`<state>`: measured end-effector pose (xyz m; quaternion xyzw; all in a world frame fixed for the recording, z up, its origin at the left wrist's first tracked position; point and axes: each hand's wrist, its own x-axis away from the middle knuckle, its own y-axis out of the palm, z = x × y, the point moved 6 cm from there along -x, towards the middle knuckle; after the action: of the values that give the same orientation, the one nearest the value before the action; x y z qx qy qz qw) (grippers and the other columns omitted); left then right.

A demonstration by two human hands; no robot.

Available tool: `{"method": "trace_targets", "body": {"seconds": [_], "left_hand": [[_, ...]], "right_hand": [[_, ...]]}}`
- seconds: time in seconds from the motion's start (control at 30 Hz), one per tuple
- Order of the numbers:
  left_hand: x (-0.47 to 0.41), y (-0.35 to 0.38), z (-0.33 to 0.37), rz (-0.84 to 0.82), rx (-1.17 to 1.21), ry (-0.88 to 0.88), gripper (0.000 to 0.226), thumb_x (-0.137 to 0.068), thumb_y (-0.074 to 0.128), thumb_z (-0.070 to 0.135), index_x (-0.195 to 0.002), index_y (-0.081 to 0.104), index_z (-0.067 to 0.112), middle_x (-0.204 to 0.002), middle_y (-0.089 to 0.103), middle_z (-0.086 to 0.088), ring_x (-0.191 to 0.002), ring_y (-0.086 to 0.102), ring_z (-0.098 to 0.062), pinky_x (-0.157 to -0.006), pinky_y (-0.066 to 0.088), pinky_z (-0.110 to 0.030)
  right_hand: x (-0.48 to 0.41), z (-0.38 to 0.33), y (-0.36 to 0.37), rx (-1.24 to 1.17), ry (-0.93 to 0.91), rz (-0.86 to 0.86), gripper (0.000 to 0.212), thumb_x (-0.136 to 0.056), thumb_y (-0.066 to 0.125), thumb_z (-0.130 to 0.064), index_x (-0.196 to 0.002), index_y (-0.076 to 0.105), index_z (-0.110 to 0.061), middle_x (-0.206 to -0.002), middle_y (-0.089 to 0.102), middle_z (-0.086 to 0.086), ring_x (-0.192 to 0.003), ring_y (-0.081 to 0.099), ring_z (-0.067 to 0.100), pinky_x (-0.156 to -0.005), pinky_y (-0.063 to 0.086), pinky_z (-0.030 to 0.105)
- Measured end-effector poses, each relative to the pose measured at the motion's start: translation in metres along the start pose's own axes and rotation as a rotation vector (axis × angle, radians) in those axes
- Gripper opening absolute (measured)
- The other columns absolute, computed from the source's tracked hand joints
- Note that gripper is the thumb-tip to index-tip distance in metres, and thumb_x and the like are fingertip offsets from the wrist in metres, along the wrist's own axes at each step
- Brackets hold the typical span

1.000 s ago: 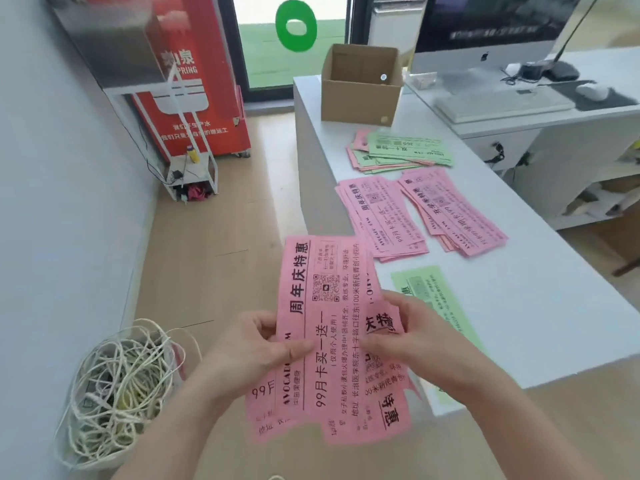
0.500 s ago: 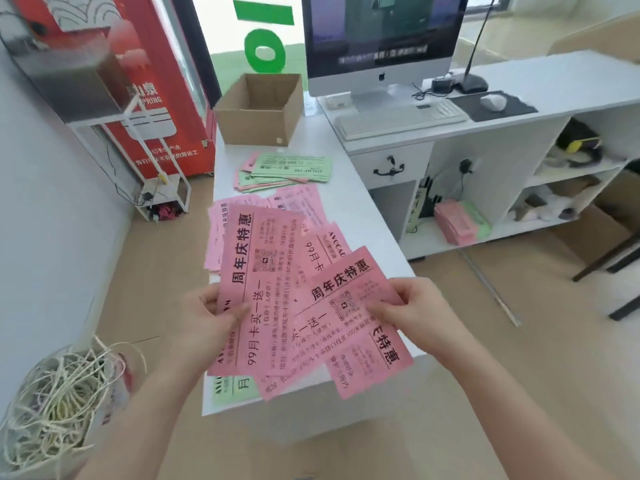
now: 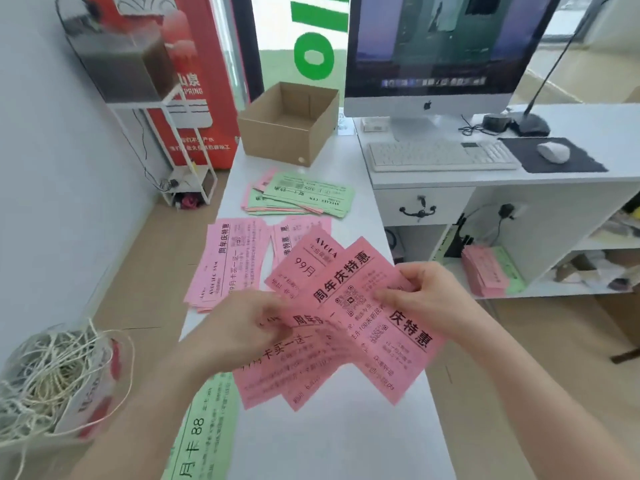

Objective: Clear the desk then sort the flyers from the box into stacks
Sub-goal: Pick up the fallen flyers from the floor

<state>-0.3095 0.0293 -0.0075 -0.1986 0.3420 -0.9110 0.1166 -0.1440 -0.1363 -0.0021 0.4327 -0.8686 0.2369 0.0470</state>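
Observation:
Both hands hold a fan of several pink flyers (image 3: 349, 306) above the white desk (image 3: 339, 441). My left hand (image 3: 242, 323) grips the fan's lower left part. My right hand (image 3: 426, 299) pinches the top flyer at its right edge. On the desk lie a pink stack (image 3: 228, 261), a second pink stack (image 3: 298, 233) partly hidden behind the fan, a mixed green and pink pile (image 3: 304, 199) and a green flyer (image 3: 204, 431) at the near left edge. The open cardboard box (image 3: 291, 123) stands at the desk's far end and looks empty.
A computer screen (image 3: 436, 53), keyboard (image 3: 440, 155) and mouse (image 3: 554, 152) sit on the higher desk to the right. More flyers (image 3: 485, 271) lie on a shelf below it. A bin of tangled cord (image 3: 52, 375) stands at the left on the floor, with a red banner (image 3: 194, 74) behind.
The view has swung right and closer to the desk. My hands have spread the pink flyers wider, and my right hand has drawn the top flyer to the right.

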Motion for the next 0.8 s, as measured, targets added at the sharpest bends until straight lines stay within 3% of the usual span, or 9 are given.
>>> {"method": "trace_targets", "body": {"seconds": [0.07,0.13,0.23,0.3,0.4,0.47,0.53,0.67,0.8], "left_hand": [[-0.015,0.0,-0.009,0.098,0.086,-0.066,0.037,-0.084,0.07,0.018,-0.071,0.068,0.052,-0.082,0.063,0.04,-0.08,0.058,0.018,-0.066,0.045,-0.005],[-0.023,-0.003,-0.022,0.206,0.244,-0.18,0.022,-0.079,0.074,0.015,-0.084,0.07,0.037,-0.076,0.07,0.024,-0.069,0.066,0.005,-0.07,0.053,-0.02],[-0.031,0.006,-0.039,0.233,0.345,-0.319,0.037,-0.075,0.076,0.012,-0.098,0.054,0.031,-0.067,0.07,0.01,-0.056,0.066,-0.005,-0.059,0.053,-0.023],[-0.04,0.016,-0.051,0.23,0.349,-0.401,0.043,-0.071,0.078,0.017,-0.098,0.051,0.037,-0.084,0.071,0.008,-0.067,0.07,-0.008,-0.072,0.055,-0.031],[-0.05,0.038,-0.057,0.226,0.234,-0.479,0.042,-0.071,0.079,0.023,-0.098,0.053,0.042,-0.111,0.064,0.01,-0.096,0.063,-0.01,-0.087,0.047,-0.029],[-0.054,0.054,-0.053,0.204,0.099,-0.51,0.047,-0.077,0.075,0.024,-0.117,0.055,0.036,-0.121,0.058,0.009,-0.107,0.057,-0.011,-0.088,0.043,-0.025],[-0.055,0.067,-0.047,0.205,0.032,-0.548,0.046,-0.079,0.071,0.025,-0.122,0.056,0.033,-0.117,0.059,0.012,-0.108,0.058,-0.011,-0.081,0.044,-0.024],[-0.05,0.089,-0.04,0.32,0.089,-0.67,0.02,-0.081,0.066,0.035,-0.092,0.059,0.05,-0.092,0.058,0.025,-0.081,0.056,0.0,-0.062,0.04,-0.016],[-0.035,0.099,-0.033,0.447,0.289,-0.813,0.011,-0.084,0.068,0.039,-0.094,0.064,0.041,-0.088,0.066,0.019,-0.083,0.062,-0.002,-0.064,0.042,-0.016]], "right_hand": [[-0.019,-0.011,-0.003,0.036,-0.009,-0.06,0.009,-0.085,0.072,-0.022,-0.094,0.072,-0.019,-0.081,0.076,-0.006,-0.071,0.073,0.012,-0.061,0.059,0.024],[-0.039,-0.018,-0.01,0.108,-0.008,-0.112,0.008,-0.086,0.07,-0.019,-0.093,0.072,-0.021,-0.082,0.076,-0.005,-0.071,0.073,0.012,-0.06,0.059,0.023],[-0.075,-0.019,-0.032,0.489,-0.071,-0.082,0.009,-0.088,0.066,-0.02,-0.085,0.07,-0.027,-0.082,0.075,-0.007,-0.072,0.07,0.009,-0.063,0.055,0.024],[-0.1,-0.022,-0.055,0.734,-0.152,0.105,0.013,-0.092,0.059,-0.023,-0.082,0.067,-0.027,-0.082,0.071,-0.008,-0.071,0.063,0.011,-0.06,0.045,0.026],[-0.125,-0.032,-0.084,0.552,-0.24,0.206,0.015,-0.095,0.054,-0.018,-0.087,0.065,-0.026,-0.085,0.067,-0.004,-0.077,0.059,0.02,-0.064,0.044,0.028],[-0.141,-0.04,-0.093,0.383,-0.305,0.067,0.024,-0.094,0.057,-0.016,-0.081,0.066,-0.034,-0.081,0.072,-0.009,-0.077,0.065,0.018,-0.071,0.05,0.032],[-0.154,-0.04,-0.08,0.367,-0.325,-0.232,0.022,-0.093,0.059,-0.018,-0.085,0.07,-0.034,-0.081,0.074,-0.013,-0.076,0.07,0.012,-0.072,0.053,0.034],[-0.164,-0.006,-0.009,0.811,-0.505,-0.768,0.017,-0.092,0.06,-0.021,-0.093,0.073,-0.032,-0.086,0.071,-0.02,-0.078,0.064,-0.003,-0.074,0.051,0.02],[-0.154,0.032,0.053,1.045,-0.802,-0.961,0.012,-0.088,0.062,-0.024,-0.094,0.072,-0.026,-0.074,0.059,-0.016,-0.072,0.056,0.008,-0.068,0.043,0.023]]}}
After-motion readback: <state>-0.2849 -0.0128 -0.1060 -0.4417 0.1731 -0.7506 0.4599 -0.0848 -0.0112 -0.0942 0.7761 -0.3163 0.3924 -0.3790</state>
